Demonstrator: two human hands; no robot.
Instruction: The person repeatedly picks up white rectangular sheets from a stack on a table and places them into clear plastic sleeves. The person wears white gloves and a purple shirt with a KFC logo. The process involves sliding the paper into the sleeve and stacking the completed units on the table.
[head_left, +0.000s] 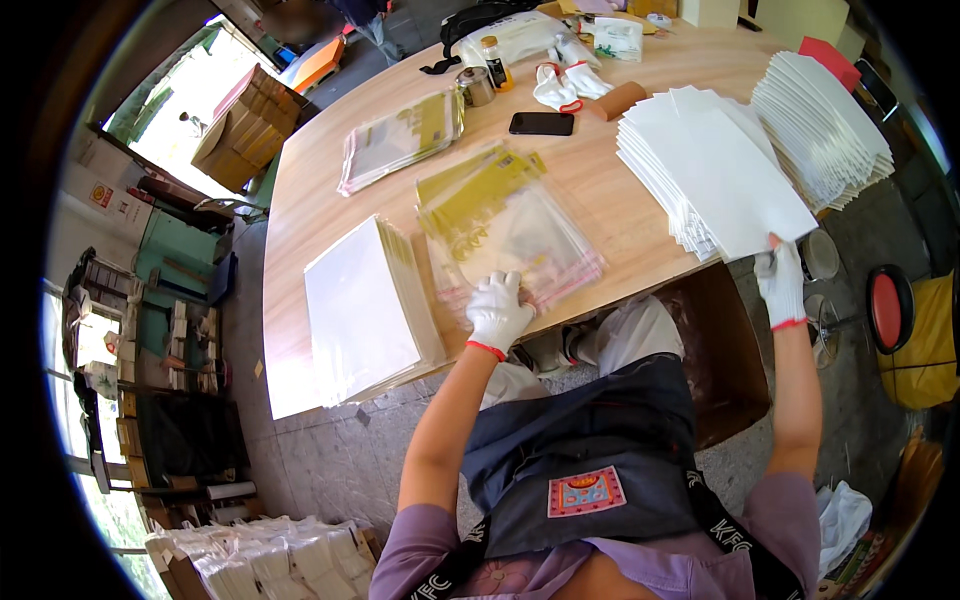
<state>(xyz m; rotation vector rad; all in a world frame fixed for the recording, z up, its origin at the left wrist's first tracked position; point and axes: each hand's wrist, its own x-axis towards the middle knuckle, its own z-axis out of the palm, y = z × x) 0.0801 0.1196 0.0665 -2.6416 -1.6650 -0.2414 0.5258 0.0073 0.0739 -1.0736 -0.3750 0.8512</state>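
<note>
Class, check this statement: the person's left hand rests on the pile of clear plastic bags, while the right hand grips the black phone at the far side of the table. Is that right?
Not quite. The left hand does rest on the clear plastic bags, but the right hand grips the corner of the top white sheet on the fanned stack. The black phone lies untouched on the table. The head view shows this.

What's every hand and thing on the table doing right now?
left hand: gloved, pressing on clear bags
right hand: gloved, pinching top white sheet
clear bags: messy pile
white sheets: fanned stack
phone: screen dark, lying flat
bottle: upright, capped
</note>
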